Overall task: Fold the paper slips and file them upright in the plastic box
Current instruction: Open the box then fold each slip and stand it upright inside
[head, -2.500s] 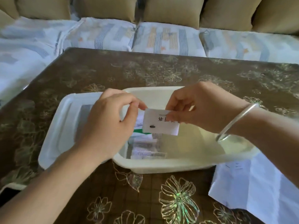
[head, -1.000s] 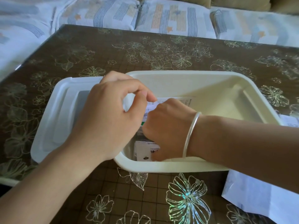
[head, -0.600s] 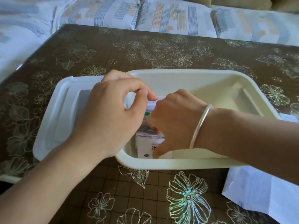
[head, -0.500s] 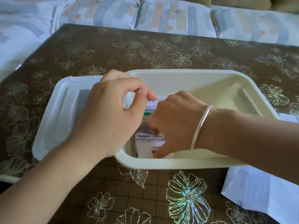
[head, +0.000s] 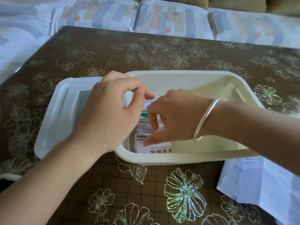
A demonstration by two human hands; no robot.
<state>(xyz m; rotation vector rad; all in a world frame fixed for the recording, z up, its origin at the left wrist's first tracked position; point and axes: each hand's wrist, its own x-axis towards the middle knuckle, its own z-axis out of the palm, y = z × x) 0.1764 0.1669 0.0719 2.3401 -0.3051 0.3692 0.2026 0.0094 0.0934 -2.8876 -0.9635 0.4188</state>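
A cream plastic box [head: 178, 158] stands on the table. Several folded printed paper slips [head: 155, 150] stand upright at its left end. My right hand [head: 177, 117], a bangle on its wrist, reaches down among them. Its forefinger is tucked behind a few slips and its thumb lies on the front of that bunch, so it grips them. My left hand [head: 110, 114] hovers over the box's left wall with thumb and forefinger curled together near the top of the tallest slip. Whether it pinches that slip is hidden.
The box's white lid [head: 61, 111] lies flat against its left side, partly under my left hand. A large white sheet of paper [head: 259, 184] lies at the near right. A sofa with patterned cushions [head: 170, 17] runs along the far edge of the brown flowered table [head: 146, 192].
My right hand brought a folded slip down into the box's left end and set it among the others. Its forefinger and thumb have since spread apart. My left hand stayed in place.
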